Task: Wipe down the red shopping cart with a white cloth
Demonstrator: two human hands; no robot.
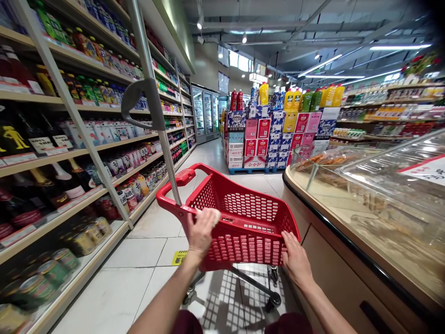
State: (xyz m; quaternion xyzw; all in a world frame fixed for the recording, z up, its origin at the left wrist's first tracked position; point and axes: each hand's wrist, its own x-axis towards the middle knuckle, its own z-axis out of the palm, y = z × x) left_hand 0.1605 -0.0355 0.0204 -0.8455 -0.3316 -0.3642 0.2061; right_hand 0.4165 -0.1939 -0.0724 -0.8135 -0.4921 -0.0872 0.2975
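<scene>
A red shopping cart [243, 229] with a perforated plastic basket stands in front of me, side-on, and nothing lies in the part of the basket that shows. My left hand [201, 234] is at the near rim by the handle end, closed on a small white cloth [216, 217] pressed against the rim. The cloth is slightly blurred and partly hidden by the fingers. My right hand [296, 257] grips the near corner at the basket's other end, fingers over the rim. From the handle end rises a metal pole [168, 155] with a grey plastic hook [139, 104].
Shelves [78, 107] of bottles and cans line the left side. A glass-fronted food counter [327, 185] stands close on the right. Stacked drink cartons [257, 139] sit on a blue pallet [243, 171] ahead, with glass-door fridges [205, 113] farther back. White floor tiles [114, 287] show between.
</scene>
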